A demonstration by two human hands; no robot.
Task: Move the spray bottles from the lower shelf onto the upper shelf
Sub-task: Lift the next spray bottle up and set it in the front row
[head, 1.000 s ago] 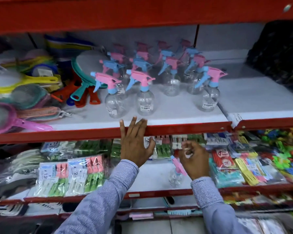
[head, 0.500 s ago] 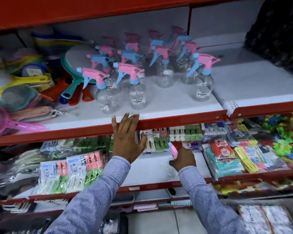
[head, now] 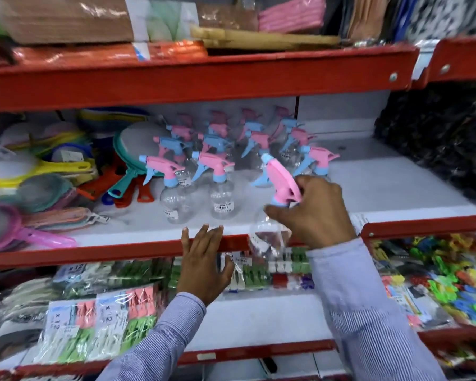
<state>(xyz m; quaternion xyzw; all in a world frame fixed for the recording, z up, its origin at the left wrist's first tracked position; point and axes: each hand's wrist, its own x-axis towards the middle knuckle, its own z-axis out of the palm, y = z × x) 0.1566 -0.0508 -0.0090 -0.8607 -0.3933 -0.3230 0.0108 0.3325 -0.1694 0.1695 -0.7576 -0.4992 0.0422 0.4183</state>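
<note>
Step in hand, by my read: the carry. Your right hand (head: 311, 213) has a spray bottle (head: 272, 213) up at the front lip of the upper shelf (head: 396, 188), not set down yet. Its clear body hangs in front of the red edge; the pink-and-blue head tilts back toward the shelf.

Fingers: right-hand fingers (head: 275, 211) are closed around the neck just under the trigger head, thumb side hidden behind the hand. Left hand (head: 204, 259) is flat, fingers spread, tips hooked over the red shelf edge, holding nothing. It looks like a brace.

Pose: right forearm comes up from lower right, wrist cocked inward, back of the hand facing you. Left forearm comes straight up from below.

Where the rest sit: a cluster of bottles (head: 223, 193) stands upright on the upper shelf, left of and behind the held one. The lower shelf (head: 259, 312) shows a bare white patch between the peg packs (head: 94, 323); no other bottle visible there, though your arms hide part of it.

Next move needs:
- lift the base clear over the lip
- bring it upright
- set it in the open spot right of the front row, without knocking the nearest bottle just behind your hand
- release only once the base sits flat.

Risk: the light, seemingly empty bottles may tip easily.
</note>
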